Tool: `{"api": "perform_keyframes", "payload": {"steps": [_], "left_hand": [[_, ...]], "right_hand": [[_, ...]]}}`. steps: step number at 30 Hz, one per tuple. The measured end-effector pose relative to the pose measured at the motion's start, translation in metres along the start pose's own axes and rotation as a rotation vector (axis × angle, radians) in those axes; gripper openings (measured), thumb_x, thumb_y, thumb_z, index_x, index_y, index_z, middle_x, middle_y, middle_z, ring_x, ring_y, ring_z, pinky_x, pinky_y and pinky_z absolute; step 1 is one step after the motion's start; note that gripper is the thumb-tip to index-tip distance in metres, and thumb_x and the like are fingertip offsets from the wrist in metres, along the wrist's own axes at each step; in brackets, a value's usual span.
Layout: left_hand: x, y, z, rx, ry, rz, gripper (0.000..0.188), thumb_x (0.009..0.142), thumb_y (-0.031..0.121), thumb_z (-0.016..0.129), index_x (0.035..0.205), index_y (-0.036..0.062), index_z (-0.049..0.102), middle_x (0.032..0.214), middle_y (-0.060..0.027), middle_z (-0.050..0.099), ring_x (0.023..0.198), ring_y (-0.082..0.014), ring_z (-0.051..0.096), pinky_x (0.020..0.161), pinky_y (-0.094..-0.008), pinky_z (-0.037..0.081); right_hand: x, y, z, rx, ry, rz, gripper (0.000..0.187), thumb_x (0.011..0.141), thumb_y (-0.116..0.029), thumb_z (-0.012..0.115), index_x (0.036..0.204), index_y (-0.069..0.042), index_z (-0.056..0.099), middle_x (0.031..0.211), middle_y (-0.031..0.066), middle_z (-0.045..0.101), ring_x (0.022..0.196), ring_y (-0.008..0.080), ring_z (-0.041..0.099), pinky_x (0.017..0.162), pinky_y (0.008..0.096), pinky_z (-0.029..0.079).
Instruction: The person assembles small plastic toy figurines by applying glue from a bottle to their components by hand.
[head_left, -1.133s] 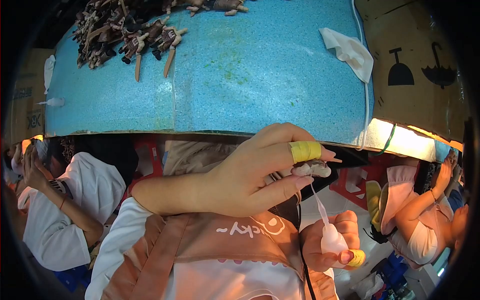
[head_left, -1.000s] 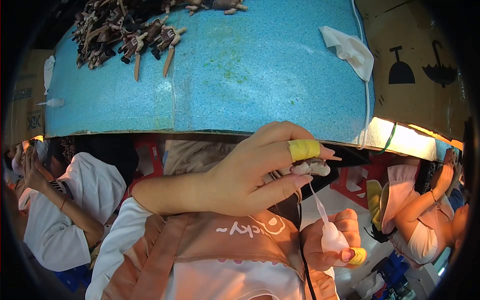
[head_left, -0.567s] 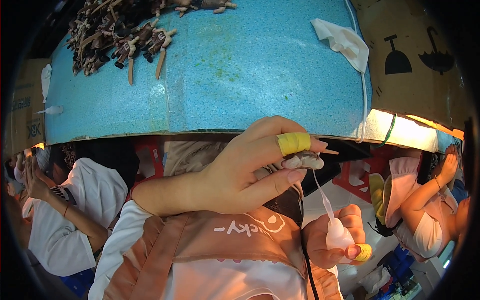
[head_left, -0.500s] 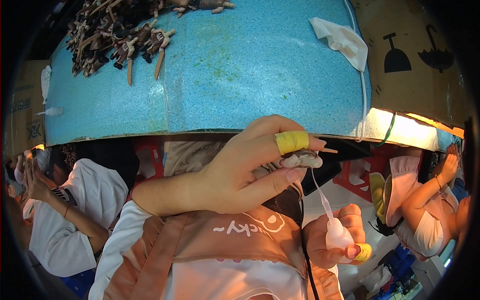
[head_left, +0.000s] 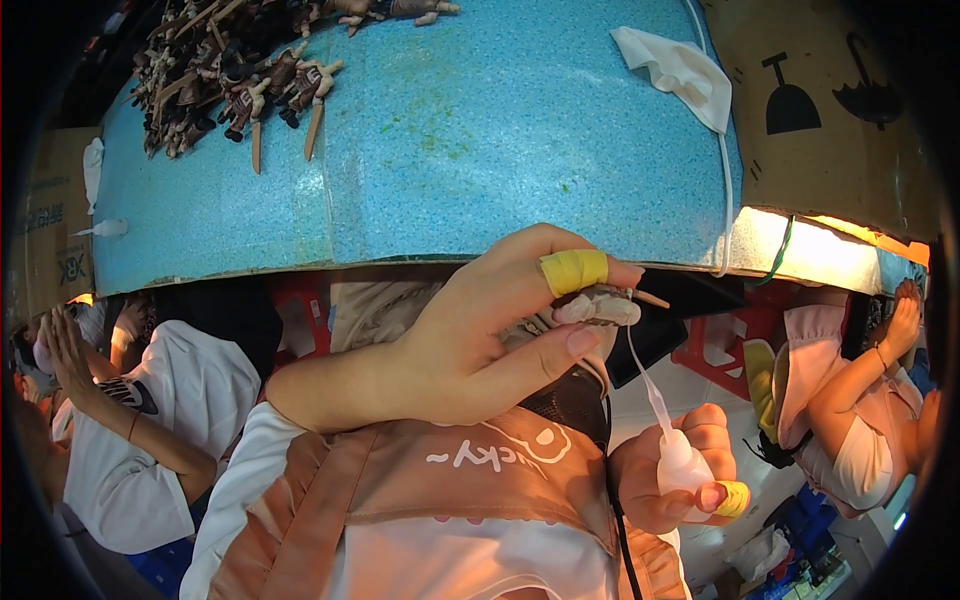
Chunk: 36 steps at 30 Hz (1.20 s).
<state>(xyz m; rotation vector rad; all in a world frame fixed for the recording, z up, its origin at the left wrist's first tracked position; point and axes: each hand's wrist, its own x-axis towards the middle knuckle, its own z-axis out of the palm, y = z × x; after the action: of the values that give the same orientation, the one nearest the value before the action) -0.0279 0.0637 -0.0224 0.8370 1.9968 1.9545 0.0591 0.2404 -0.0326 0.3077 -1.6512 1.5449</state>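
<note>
My left hand (head_left: 480,335), a yellow wrap on one finger, pinches a small figurine (head_left: 598,308) between thumb and fingers, just off the table's near edge. Pale and brownish parts of it show, and a thin tan stick juts out to the right; the rest is hidden by my fingers. Below and to the right, my right hand (head_left: 690,475) is closed around a white squeeze bottle (head_left: 682,462). Its long thin nozzle points up, and the tip meets or nearly meets the figurine's underside. Yellow tape wraps a fingertip of this hand too.
On the blue table (head_left: 480,150) lies a pile of small figurines (head_left: 230,75) at the far left. A white cloth (head_left: 680,75) and a cord lie by a cardboard box (head_left: 820,120) on the right. Another small bottle (head_left: 108,228) rests at left. People sit on both sides.
Both hands keep their grips. The figurine has tilted slightly and shifted a little left; the bottle has moved slightly right. The table scene has shifted a little in view.
</note>
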Motion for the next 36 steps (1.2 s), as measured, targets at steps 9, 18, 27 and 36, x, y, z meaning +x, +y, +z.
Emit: {"api": "perform_keyframes", "payload": {"steps": [9,18,27,36], "left_hand": [[-0.001,0.003,0.005,-0.065,-0.008,-0.115,0.033,0.085,0.005,0.052,0.116,-0.0036,0.048,0.107,-0.0114,0.048,0.096,-0.0164,0.050,0.084,-0.0263,0.039],[-0.005,0.000,0.003,-0.112,0.022,-0.135,0.033,0.086,0.004,0.050,0.118,-0.0054,0.046,0.108,-0.0103,0.048,0.099,-0.0152,0.050,0.087,-0.0257,0.038],[-0.011,-0.007,0.011,-0.294,0.257,-0.148,0.031,0.089,0.007,0.048,0.119,-0.0019,0.046,0.108,-0.0092,0.054,0.094,-0.0122,0.052,0.082,-0.0250,0.042],[-0.009,0.001,0.009,-0.253,0.338,-0.220,0.036,0.088,0.014,0.054,0.117,-0.0047,0.046,0.102,-0.0080,0.056,0.088,-0.0133,0.052,0.082,-0.0272,0.042]], "right_hand": [[0.002,0.000,0.004,-0.098,-0.035,0.004,0.014,0.086,-0.028,0.055,0.091,-0.017,0.050,0.054,-0.0036,0.043,0.040,0.0092,0.032,0.044,0.0256,0.021],[0.003,0.003,0.001,-0.060,-0.022,-0.001,0.018,0.084,-0.028,0.059,0.088,-0.013,0.050,0.050,-0.0024,0.040,0.039,0.0094,0.030,0.044,0.0258,0.020],[0.029,0.041,0.005,-0.031,-0.140,0.497,0.038,0.084,-0.014,0.055,0.115,0.005,0.046,0.089,0.0144,0.056,0.074,0.0183,0.056,0.072,0.0290,0.046],[0.088,0.106,0.045,-0.639,-0.384,0.096,0.030,0.072,-0.008,0.066,0.099,-0.002,0.055,0.087,0.0099,0.055,0.082,0.0249,0.053,0.076,0.0298,0.041]]}}
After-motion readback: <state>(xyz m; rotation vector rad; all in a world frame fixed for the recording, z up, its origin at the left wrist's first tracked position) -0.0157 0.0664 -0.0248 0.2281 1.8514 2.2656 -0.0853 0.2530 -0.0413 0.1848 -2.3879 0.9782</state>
